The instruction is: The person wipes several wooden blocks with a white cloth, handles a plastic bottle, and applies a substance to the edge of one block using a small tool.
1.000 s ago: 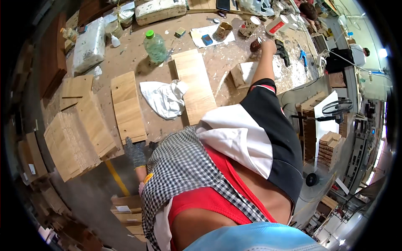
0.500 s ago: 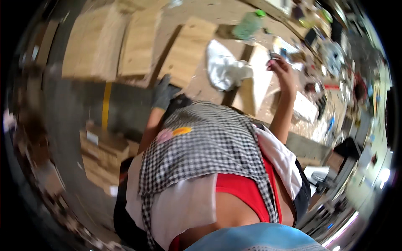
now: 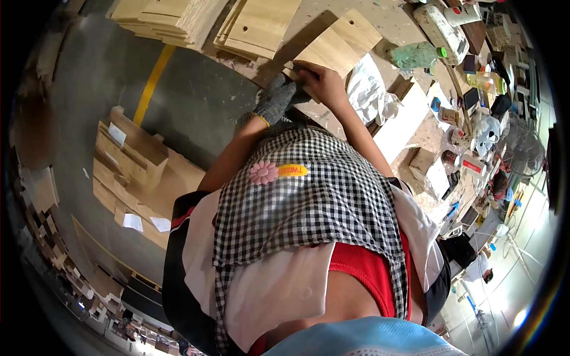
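A light wooden board (image 3: 332, 44) with a small hole near its far end lies at the bench's near edge. My left hand (image 3: 276, 99), in a grey knitted glove, grips this board's near end. My bare right hand (image 3: 323, 86) is at the same end, close beside the glove. Its fingers are bent and drawn together, and whatever they hold is hidden. A crumpled white cloth (image 3: 367, 89) lies right of the board, and a pale wooden block (image 3: 401, 121) is beside it.
Stacked boards (image 3: 261, 26) and a taller stack (image 3: 172, 21) stand to the left. A green-capped bottle (image 3: 415, 55) lies beyond the cloth. Cups, containers and tools crowd the bench's right side. Cartons (image 3: 133, 172) with papers sit on the floor at left.
My right hand has come left and nearer from beyond the white cloth, with a small dark object then at its fingers, to the board's near end. The view has shifted.
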Action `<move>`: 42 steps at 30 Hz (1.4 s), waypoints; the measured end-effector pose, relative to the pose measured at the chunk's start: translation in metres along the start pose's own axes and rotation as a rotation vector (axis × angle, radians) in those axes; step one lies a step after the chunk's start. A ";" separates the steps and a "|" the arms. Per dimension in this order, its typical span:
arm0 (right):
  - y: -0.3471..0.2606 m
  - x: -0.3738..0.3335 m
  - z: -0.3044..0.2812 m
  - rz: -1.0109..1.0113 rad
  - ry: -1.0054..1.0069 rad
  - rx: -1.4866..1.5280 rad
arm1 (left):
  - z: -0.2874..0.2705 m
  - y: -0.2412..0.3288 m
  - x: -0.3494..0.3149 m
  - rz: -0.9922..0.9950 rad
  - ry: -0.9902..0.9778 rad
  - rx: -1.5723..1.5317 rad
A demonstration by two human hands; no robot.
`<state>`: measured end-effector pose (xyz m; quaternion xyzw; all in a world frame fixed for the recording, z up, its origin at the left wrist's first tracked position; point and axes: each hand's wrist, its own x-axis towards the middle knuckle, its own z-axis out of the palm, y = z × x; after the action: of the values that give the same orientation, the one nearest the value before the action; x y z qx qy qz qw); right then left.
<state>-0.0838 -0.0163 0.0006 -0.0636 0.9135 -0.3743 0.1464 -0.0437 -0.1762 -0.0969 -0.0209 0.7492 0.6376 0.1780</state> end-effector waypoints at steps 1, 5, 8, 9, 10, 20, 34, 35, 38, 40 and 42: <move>-0.001 0.000 -0.001 0.028 -0.032 -0.022 | 0.001 -0.007 0.002 0.079 -0.034 -0.021; -0.006 -0.003 -0.004 0.067 -0.040 -0.064 | 0.004 -0.008 0.003 0.090 -0.061 -0.014; -0.003 -0.006 -0.003 0.100 -0.005 -0.071 | 0.002 0.016 0.002 -0.100 -0.063 -0.177; -0.002 -0.007 -0.002 0.083 0.033 -0.052 | 0.003 0.006 0.003 -0.100 -0.060 -0.181; 0.000 -0.007 -0.001 0.083 0.030 -0.054 | 0.004 -0.006 0.005 0.020 -0.072 -0.057; -0.002 -0.005 -0.006 0.146 -0.039 -0.085 | 0.005 0.018 0.004 -0.264 -0.092 -0.337; 0.007 -0.015 0.006 -0.203 0.156 -0.119 | 0.000 -0.011 0.013 0.476 -0.172 0.425; 0.008 -0.015 0.007 -0.230 0.163 -0.130 | 0.001 -0.015 0.015 0.503 -0.184 0.434; 0.008 -0.016 0.008 -0.236 0.171 -0.149 | -0.002 -0.008 0.014 0.427 -0.257 0.465; 0.005 -0.018 0.005 -0.222 0.172 -0.159 | 0.002 -0.008 0.012 0.418 -0.234 0.437; 0.000 -0.020 0.004 -0.188 0.180 -0.179 | 0.001 0.000 0.009 0.411 -0.217 0.411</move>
<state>-0.0638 -0.0146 0.0022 -0.1276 0.9427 -0.3076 0.0219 -0.0517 -0.1738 -0.0994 0.2355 0.8276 0.4939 0.1249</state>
